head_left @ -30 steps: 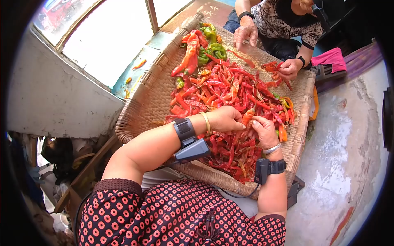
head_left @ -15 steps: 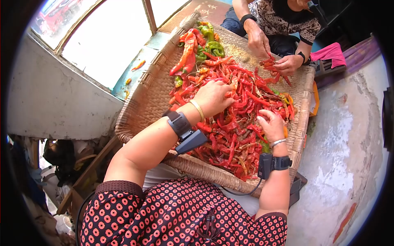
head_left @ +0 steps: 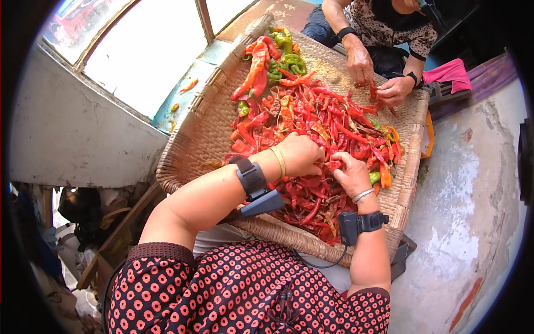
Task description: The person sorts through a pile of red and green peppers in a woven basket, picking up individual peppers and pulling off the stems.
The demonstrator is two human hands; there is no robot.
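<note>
A heap of red chili peppers [head_left: 311,195] fills much of a shallow woven tray [head_left: 206,128]. Over the middle of the heap, my left hand [head_left: 300,156] has its fingers curled downward, and whatever lies between them is hidden. Close on its right, my right hand [head_left: 353,177] pinches a red chili pepper [head_left: 335,165] between thumb and fingers. The two hands nearly meet. Larger red peppers [head_left: 257,69] and green peppers [head_left: 292,61] are piled at the far left end of the tray.
Across the tray, another person's hands [head_left: 360,61] hold several red chilies [head_left: 375,97]. A window ledge [head_left: 183,94] with a few pepper bits runs along the left. A pink cloth [head_left: 449,75] hangs at the right. Pale seeds [head_left: 325,64] lie at the tray's far side.
My left hand has moved nearer to me and curled its fingers. My right hand has shifted left toward it and now pinches a chili. The other person's hands have drawn closer together.
</note>
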